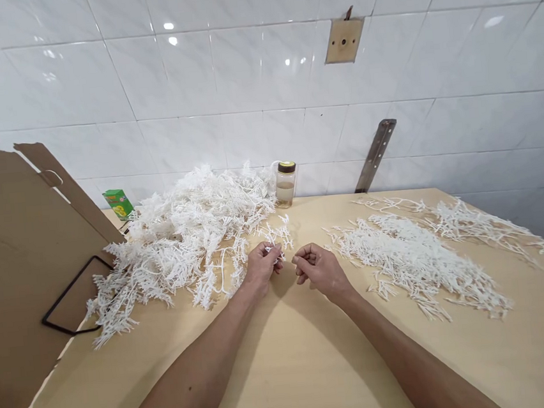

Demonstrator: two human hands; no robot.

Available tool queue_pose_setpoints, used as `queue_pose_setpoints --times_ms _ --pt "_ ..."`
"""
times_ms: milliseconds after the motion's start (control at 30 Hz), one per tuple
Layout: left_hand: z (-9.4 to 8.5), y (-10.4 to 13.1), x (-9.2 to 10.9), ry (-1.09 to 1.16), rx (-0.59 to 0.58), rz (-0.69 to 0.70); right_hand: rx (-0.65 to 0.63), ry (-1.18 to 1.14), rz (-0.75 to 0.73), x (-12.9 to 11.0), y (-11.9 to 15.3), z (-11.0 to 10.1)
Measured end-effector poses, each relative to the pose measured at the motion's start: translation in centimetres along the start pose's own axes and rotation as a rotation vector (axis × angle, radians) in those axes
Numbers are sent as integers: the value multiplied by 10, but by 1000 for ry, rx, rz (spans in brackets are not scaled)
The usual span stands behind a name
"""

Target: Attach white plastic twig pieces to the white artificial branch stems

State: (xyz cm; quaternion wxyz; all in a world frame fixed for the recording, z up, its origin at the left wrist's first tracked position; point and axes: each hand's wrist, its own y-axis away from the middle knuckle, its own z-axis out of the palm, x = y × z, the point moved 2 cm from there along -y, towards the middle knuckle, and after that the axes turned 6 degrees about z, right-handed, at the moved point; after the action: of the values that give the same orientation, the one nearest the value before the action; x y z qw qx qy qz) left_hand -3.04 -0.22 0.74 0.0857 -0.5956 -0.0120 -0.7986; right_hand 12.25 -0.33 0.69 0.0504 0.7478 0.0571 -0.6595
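Observation:
My left hand (262,266) is closed around a white branching plastic sprig (277,234), whose forked tips stick up past the fingers. Just to its right, my right hand (317,267) has its thumb and fingertips pinched together; whatever it may hold is too small or hidden to make out. A small gap separates the two hands. Behind and left of them lies a large heap of white branching sprigs (196,217). On the right, a flatter pile of thin white pieces (412,258) lies on the table.
A capped jar (285,185) of liquid stands near the tiled wall, with a green box (119,204) further left. Cardboard (23,273) and a black wire frame (72,300) border the left side. Bare white stems (480,225) lie at the table's (289,382) far right.

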Motion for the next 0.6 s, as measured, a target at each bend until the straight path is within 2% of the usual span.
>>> queue_pose_setpoints --times_ms 167,367,600 --pt "0 -1 1 24 -5 -14 -64 -164 24 -6 1 0" --pt "-1 -2 -4 -13 -30 30 -63 36 22 0 3 4" --pt "4 4 -4 -20 -10 17 -16 102 59 2 2 8"
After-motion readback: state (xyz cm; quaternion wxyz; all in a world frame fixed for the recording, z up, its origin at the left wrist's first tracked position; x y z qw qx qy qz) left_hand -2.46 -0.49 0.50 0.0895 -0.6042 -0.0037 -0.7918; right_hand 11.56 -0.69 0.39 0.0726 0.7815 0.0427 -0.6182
